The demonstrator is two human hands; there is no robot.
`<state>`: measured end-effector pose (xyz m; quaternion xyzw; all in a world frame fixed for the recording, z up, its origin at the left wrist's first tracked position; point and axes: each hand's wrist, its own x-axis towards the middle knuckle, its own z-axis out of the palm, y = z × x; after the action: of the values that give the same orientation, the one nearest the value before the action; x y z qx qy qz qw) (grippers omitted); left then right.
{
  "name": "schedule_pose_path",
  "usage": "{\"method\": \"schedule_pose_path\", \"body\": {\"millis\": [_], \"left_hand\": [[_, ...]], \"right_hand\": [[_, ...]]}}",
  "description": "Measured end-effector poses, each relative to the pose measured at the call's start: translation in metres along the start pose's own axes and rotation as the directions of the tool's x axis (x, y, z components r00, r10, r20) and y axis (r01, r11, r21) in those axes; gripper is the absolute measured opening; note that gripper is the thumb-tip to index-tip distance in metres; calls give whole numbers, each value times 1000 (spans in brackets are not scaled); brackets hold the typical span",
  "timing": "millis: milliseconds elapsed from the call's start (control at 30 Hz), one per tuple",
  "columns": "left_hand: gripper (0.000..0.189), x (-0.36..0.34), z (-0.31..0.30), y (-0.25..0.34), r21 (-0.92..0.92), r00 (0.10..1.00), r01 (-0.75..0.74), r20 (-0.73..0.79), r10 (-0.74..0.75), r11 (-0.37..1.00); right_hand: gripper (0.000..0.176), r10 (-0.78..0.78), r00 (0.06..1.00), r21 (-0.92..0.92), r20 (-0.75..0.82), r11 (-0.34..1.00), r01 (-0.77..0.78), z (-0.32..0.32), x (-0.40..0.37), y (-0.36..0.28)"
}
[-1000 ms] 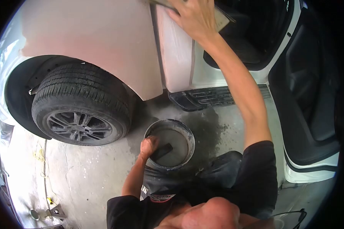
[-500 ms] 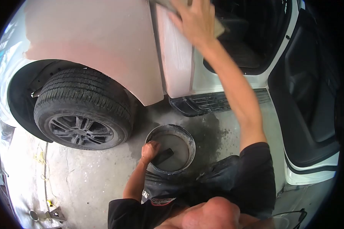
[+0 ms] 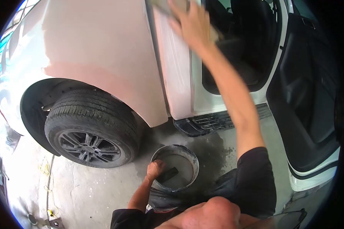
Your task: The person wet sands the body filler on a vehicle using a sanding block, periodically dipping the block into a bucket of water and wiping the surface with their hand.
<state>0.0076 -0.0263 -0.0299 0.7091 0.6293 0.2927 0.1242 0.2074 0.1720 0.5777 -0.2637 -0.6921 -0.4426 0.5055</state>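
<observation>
My right hand [image 3: 195, 28] presses a long beige sanding block [image 3: 217, 34] against the narrow pillar panel [image 3: 176, 65] of a vehicle. Motion smears the hand and the block, and the palm hides the block's middle. The panel is pinkish-white with pale wet streaks. Lower down, my left hand [image 3: 155, 168] is closed at the left rim of a round bucket [image 3: 197, 168], gripping a dark, flat rectangular block [image 3: 168, 174]. That block slants over the cloudy grey water [image 3: 184, 166] inside.
A wheel [image 3: 90, 129] sits in its arch to the left, under a patchy pink and grey fender [image 3: 99, 49]. The side step [image 3: 218, 122] runs behind the bucket. An open door [image 3: 309, 95] stands at the right. Dark wet patches [image 3: 208, 152] mark the concrete floor.
The view has tilted up, so the vehicle and bucket sit lower in the picture. My right hand stays on the upper pillar with the sanding block; my left hand stays at the bucket rim.
</observation>
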Motion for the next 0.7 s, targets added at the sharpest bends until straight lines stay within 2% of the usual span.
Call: {"method": "schedule_pose_path", "body": {"millis": [33, 100, 200, 300, 333, 367, 433, 500, 567, 667, 700], "left_hand": [[25, 0, -2, 1, -12, 1000, 2, 2, -2, 1000], [26, -2, -5, 7, -50, 1000, 12, 6, -11, 999], [27, -1, 1, -1, -48, 1000, 1, -9, -1, 999], [28, 0, -8, 11, -21, 999, 38, 37, -37, 999], [28, 2, -7, 14, -11, 997, 47, 62, -46, 999], [29, 2, -9, 14, 5, 995, 52, 88, -53, 999], [29, 1, -12, 12, 31, 992, 46, 113, -50, 998], [29, 0, -10, 10, 35, 994, 27, 102, -31, 999], [29, 3, -14, 12, 10, 994, 32, 108, -33, 999], [28, 1, -5, 8, 0, 996, 44, 75, -44, 999], [28, 2, -3, 2, 9, 997, 45, 63, -46, 999]], "right_hand": [[63, 31, 999, -83, 37, 996, -28, -11, -48, -20], [72, -114, 992, 19, 57, 993, 113, 0, -152, -23], [77, -190, 980, 18, 54, 982, 189, -7, -152, -4], [66, -152, 986, -45, -75, 988, 149, -7, -7, 23], [62, -120, 992, -3, -46, 993, 120, 2, 36, 41], [60, 227, 940, 160, 254, 949, -272, -50, 75, 6], [56, 136, 987, 100, 88, 984, -144, -31, 70, 15], [60, -34, 999, -115, -21, 993, 31, -12, -5, 9], [64, -162, 986, -63, -33, 985, 160, 5, -118, -11], [72, -209, 975, 28, 74, 978, 208, -5, -153, -17], [76, -250, 968, 9, 38, 968, 250, -1, -123, -10]]}}
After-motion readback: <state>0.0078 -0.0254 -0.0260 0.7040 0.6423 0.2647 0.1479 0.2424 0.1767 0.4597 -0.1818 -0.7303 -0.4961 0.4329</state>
